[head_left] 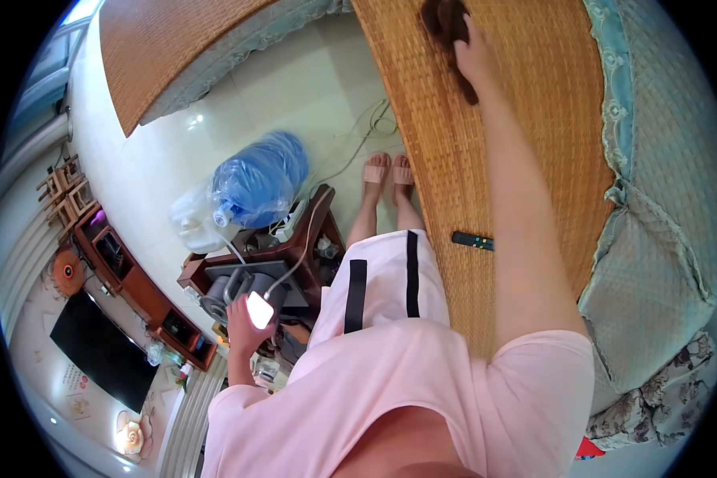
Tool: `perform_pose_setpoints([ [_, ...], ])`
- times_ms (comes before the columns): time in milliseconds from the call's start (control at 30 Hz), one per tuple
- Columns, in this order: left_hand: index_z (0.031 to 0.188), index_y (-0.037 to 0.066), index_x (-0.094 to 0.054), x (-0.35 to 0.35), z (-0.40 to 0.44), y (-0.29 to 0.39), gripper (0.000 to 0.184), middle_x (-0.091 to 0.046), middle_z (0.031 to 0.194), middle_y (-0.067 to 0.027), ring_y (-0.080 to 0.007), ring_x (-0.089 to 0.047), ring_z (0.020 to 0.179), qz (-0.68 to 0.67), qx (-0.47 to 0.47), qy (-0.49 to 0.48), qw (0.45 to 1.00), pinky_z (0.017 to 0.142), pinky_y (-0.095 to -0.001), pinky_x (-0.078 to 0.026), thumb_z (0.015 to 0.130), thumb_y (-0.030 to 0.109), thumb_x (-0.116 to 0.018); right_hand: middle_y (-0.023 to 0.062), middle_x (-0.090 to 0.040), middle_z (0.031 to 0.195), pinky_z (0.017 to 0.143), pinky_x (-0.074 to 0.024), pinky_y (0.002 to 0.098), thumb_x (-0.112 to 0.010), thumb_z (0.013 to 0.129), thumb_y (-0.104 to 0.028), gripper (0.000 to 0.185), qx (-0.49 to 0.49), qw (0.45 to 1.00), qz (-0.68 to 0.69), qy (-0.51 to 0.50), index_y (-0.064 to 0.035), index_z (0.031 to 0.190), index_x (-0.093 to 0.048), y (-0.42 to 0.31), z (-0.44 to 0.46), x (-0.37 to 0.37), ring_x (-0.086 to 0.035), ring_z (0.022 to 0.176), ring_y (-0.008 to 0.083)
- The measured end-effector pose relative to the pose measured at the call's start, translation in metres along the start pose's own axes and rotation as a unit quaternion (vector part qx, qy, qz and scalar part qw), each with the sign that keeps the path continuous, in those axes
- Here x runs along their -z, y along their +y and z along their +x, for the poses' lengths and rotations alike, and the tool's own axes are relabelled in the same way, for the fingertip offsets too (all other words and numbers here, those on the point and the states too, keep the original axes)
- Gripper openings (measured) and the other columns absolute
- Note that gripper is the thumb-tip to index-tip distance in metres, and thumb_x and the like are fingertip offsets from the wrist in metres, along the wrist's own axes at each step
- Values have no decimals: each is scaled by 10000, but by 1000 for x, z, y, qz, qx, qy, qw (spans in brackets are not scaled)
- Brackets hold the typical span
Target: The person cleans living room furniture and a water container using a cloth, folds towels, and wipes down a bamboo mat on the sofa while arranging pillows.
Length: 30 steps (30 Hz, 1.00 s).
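My right hand (476,54), arm stretched far forward, is closed on a brown cloth (444,22) that lies against the woven mat (538,88) covering the seat. One end of the cloth trails down below my fingers. At my other side, my left hand (244,323) is closed around a phone (260,311) with a glowing white screen, and a pale cable runs up from it. Glare hides what the screen shows. A dark remote control (472,240) rests on the mat near my right forearm.
Left of my legs is a small dark wooden table (315,231) with items on it. Beyond it, a blue water jug (263,179) in plastic stands on the tiled floor (327,72). A quilted cover (661,263) drapes the right side. A television (103,350) is far left.
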<state>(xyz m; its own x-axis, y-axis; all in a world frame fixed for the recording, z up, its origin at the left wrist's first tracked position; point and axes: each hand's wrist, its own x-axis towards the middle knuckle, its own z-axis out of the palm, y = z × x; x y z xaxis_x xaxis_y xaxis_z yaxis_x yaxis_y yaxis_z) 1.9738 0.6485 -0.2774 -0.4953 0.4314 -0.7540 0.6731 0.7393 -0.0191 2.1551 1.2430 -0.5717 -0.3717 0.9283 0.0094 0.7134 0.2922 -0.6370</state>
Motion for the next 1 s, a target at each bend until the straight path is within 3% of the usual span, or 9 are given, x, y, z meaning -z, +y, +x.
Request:
perform_pose_setpoints([
  [67, 1236, 24, -423, 14, 19, 26, 805, -491, 1147, -176, -374, -440, 1079, -67, 5, 26, 997, 954, -430, -368, 530, 228, -753, 150, -518, 1109, 850, -462, 447, -530, 820, -238, 448, -61, 991, -76, -90, -244, 1265, -474, -7, -18, -36, -539, 1012, 353],
  [133, 1253, 19, -417, 16, 32, 36, 825, -489, 1150, -180, -365, -441, 1098, -152, -12, 46, 987, 963, -428, -362, 530, 228, -754, 123, -477, 1120, 840, -469, 459, -564, 797, -124, 454, 20, 983, -85, -162, -274, 1222, -506, -29, -82, -24, -494, 1052, 322],
  [167, 1276, 15, -402, 23, 44, 44, 852, -483, 1167, -184, -358, -440, 1117, -210, -1, -10, 978, 974, -423, -357, 530, 229, -755, 111, -460, 1129, 829, -478, 452, -571, 794, -106, 461, 44, 971, -73, -223, -276, 1218, -515, -25, -118, -14, -477, 1077, 314],
  [200, 1281, 13, -396, 22, 48, 55, 852, -478, 1177, -184, -357, -438, 1129, -219, -17, 39, 975, 977, -424, -355, 535, 225, -749, 108, -461, 1105, 811, -487, 445, -571, 801, -114, 465, 86, 964, -73, -240, -290, 1227, -512, -13, -154, -5, -482, 1069, 311],
  [400, 1251, 40, -436, 45, 141, 151, 790, -504, 1155, -180, -361, -459, 1091, -160, -245, 139, 946, 932, -421, -378, 544, 205, -749, 78, -485, 968, 756, -506, 396, -601, 777, -123, 234, 121, 879, -132, -442, -222, 989, -610, 39, -272, 89, -518, 980, 286],
  [533, 1194, 38, -492, 35, 211, 244, 718, -516, 1132, -191, -376, -474, 1063, -251, -390, 133, 876, 915, -432, -391, 559, 248, -754, 104, -540, 986, 802, -478, 395, -591, 721, -69, 212, -41, 958, -76, -272, -181, 896, -632, 48, -277, 137, -531, 1008, 278],
  [667, 1203, 25, -499, 5, 247, 351, 797, -524, 1163, -200, -355, -495, 1069, -279, -401, 17, 873, 945, -437, -396, 531, 353, -774, 133, -552, 1023, 914, -415, 367, -559, 718, -39, 257, -163, 984, 17, -66, -86, 964, -614, 89, -305, 199, -528, 1022, 316],
  [900, 1204, -27, -342, -92, 241, 469, 881, -447, 1140, -192, -349, -422, 1117, -279, -140, 1, 950, 951, -391, -410, 569, 386, -793, 109, -544, 1100, 946, -393, 351, -539, 749, -38, 372, -410, 908, 72, 52, 8, 1118, -526, 153, -441, 308, -515, 1054, 265],
  [1000, 1203, -16, -339, -103, 234, 487, 873, -434, 1147, -185, -345, -425, 1111, -307, -28, -20, 951, 952, -387, -413, 573, 384, -793, 93, -534, 1066, 906, -424, 338, -522, 750, -25, 369, -478, 862, 137, 100, -11, 1118, -504, 111, -460, 324, -532, 992, 228],
])
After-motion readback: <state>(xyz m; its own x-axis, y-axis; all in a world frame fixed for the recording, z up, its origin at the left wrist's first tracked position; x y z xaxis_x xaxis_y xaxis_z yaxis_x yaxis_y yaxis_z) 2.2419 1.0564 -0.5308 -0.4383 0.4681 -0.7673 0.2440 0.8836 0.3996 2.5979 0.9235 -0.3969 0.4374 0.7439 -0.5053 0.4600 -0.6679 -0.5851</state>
